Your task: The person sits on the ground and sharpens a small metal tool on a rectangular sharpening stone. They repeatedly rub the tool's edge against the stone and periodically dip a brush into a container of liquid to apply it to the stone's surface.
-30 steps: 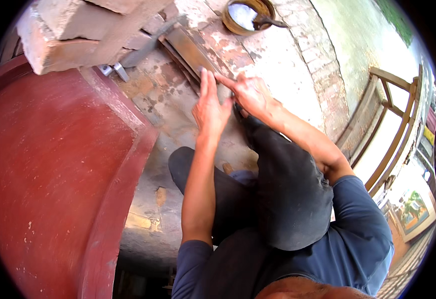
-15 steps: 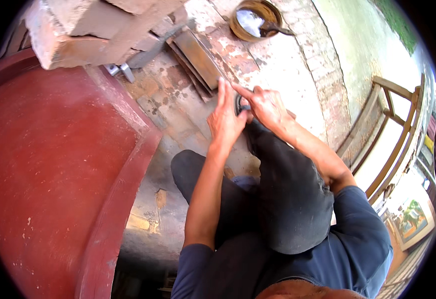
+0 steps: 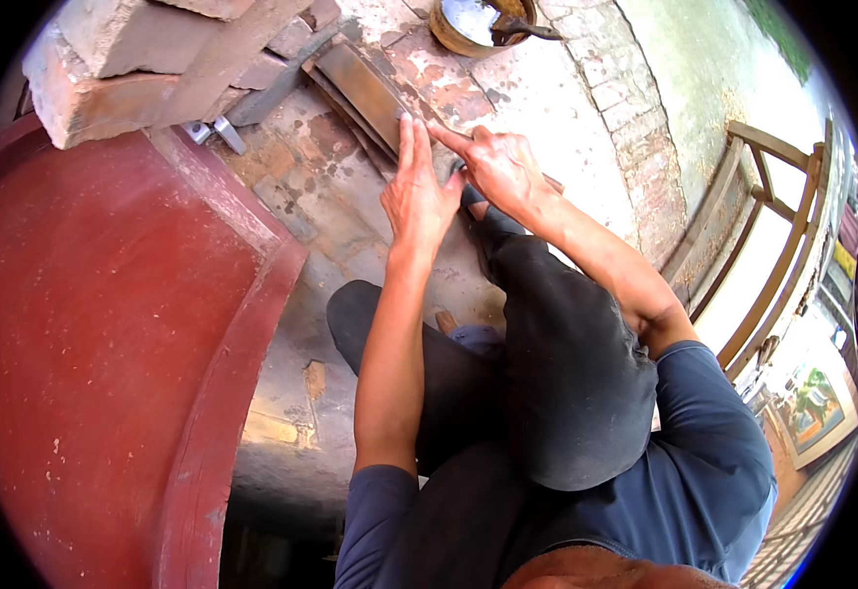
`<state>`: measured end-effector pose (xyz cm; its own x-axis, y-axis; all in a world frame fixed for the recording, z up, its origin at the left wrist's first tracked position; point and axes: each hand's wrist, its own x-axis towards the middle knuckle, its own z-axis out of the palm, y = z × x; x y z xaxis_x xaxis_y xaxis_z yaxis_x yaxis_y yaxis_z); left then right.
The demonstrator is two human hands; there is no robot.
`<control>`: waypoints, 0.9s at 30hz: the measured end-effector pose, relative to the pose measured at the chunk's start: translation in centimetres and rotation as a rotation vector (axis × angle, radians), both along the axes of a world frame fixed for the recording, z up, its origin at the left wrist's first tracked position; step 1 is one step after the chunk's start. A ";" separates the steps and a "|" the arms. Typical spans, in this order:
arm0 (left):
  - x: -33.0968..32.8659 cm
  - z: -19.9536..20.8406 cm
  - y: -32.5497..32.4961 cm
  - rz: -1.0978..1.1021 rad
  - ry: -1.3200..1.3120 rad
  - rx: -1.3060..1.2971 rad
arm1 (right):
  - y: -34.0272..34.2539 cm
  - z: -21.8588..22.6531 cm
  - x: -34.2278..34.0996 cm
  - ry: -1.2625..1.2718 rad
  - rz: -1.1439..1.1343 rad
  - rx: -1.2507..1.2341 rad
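A brown rectangular block [image 3: 362,86], like a sharpening stone on a wooden base, lies slantwise on the brick floor ahead of me. My left hand [image 3: 419,191] reaches over its near end, index and middle fingers straight and close together, thumb out toward the other hand. Beside it my right hand [image 3: 500,169] is closed with the index finger pointing at the block's near end. A brown handle end [image 3: 554,184] sticks out to the right of that hand; the rest of what it grips is hidden. My shoe shows partly beneath the hands.
A round tub [image 3: 468,37] of water with a dark-handled tool across its rim stands beyond the block. Stacked bricks [image 3: 144,64] and a large red panel [image 3: 105,314] border the left. On the right are a wooden bench [image 3: 777,245] and a framed picture [image 3: 811,412].
Both hands have slid a little forward along the block, with the handle end moving along with the right hand. The whole view has shifted slightly.
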<state>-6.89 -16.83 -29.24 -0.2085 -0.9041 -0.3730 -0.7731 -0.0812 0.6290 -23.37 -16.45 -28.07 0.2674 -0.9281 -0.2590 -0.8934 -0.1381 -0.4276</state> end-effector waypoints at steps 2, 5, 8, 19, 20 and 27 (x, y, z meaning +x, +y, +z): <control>-0.1 -0.9 1.7 -0.028 0.054 -0.003 | 1.3 -0.4 -0.7 -0.014 -0.004 -0.011; -0.9 0.5 2.8 -0.054 0.045 0.122 | 2.6 -0.1 -0.8 0.061 0.010 0.039; -0.5 -0.6 0.4 0.006 0.028 0.015 | 0.0 -0.2 0.0 -0.051 -0.025 -0.057; 0.1 -0.5 -0.7 -0.056 -0.051 0.011 | -1.2 -0.1 0.4 0.030 0.009 -0.001; 0.7 -1.5 -0.3 -0.056 -0.033 -0.095 | -0.7 0.0 0.3 0.012 0.000 0.026; -0.6 -0.4 1.9 -0.075 -0.039 0.074 | 1.7 -0.6 -0.9 0.016 -0.027 0.055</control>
